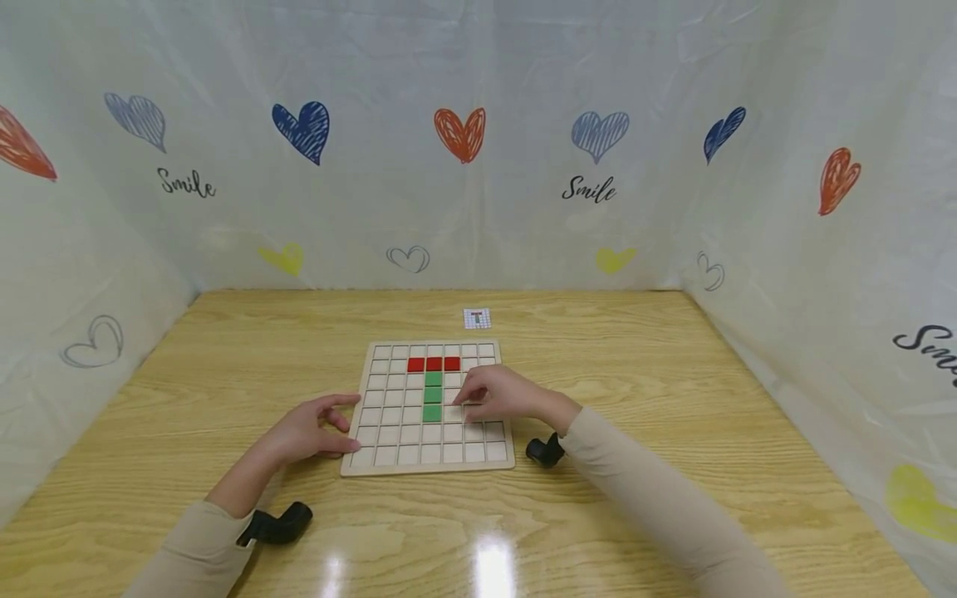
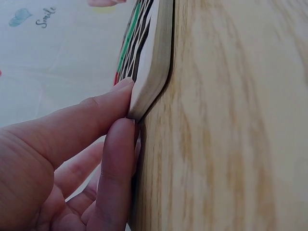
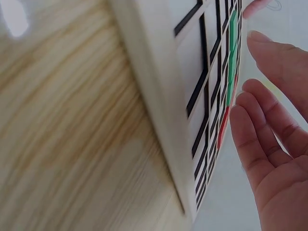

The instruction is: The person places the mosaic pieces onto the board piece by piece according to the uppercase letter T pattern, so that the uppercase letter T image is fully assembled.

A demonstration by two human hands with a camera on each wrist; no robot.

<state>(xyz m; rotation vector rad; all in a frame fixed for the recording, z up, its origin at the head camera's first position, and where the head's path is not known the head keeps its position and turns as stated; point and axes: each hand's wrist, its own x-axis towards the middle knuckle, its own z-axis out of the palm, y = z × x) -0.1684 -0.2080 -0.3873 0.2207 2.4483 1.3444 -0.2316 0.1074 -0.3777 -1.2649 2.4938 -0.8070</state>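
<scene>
A wooden grid board lies on the table, with a row of three red tiles and a column of three green tiles below the middle one. My left hand is at the board's left edge, its thumb and index finger spread along the rim. In the left wrist view, the fingertips touch the board's side and corner. Over the right part of the grid hovers my right hand, fingers gently bent. The right wrist view shows a gap between its thumb and fingers, with nothing held there.
Behind the board lies a small card printed with a red and green T on a grid. Each wrist carries a black camera mount. Around the wooden table hangs a white curtain printed with hearts.
</scene>
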